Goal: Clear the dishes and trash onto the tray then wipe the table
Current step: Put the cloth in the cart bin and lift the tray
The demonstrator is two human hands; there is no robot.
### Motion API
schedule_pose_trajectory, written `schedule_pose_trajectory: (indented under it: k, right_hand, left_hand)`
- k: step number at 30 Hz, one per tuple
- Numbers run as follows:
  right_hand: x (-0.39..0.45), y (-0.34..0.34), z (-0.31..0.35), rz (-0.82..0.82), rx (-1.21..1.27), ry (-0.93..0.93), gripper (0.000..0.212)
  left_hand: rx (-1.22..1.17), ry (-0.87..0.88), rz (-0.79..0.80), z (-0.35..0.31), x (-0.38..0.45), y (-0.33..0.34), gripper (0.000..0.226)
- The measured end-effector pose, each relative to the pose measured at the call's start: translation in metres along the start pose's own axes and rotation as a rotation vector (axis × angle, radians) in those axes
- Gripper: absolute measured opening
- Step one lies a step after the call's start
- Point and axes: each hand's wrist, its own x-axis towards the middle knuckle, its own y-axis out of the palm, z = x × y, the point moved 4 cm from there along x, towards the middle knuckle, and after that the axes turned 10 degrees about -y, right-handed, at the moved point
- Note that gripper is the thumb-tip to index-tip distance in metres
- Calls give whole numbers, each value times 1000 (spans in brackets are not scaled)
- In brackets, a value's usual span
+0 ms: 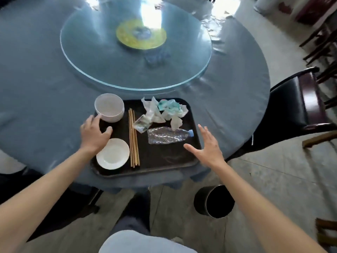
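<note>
A dark tray (160, 159) rests at the near edge of the round blue table (45, 88). On it are a white bowl (109, 107), a small white plate (113, 153), wooden chopsticks (133, 137), a crushed clear bottle (168, 135) and crumpled wrappers and tissue (162, 112). My left hand (94, 133) hovers over the tray's left side, between bowl and plate, fingers apart and holding nothing. My right hand (207, 145) is spread open at the tray's right edge, also empty.
A glass turntable (135, 46) with a yellow centre fills the middle of the table. A black chair (299, 106) stands at the right. A dark round bin (214, 200) sits on the floor below the tray's right corner. More chairs are at the far right.
</note>
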Motion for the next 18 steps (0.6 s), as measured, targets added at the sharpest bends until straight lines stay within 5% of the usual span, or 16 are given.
schedule_pose_trajectory:
  k: [7,18]
  right_hand:
    - [91,37,-19,-74,291,314,76]
    - [130,46,-53,-146,401,553,33]
  left_hand:
    - [-294,-498,173,67,43,15,56]
    - [-480,-649,208,85,57,28,50]
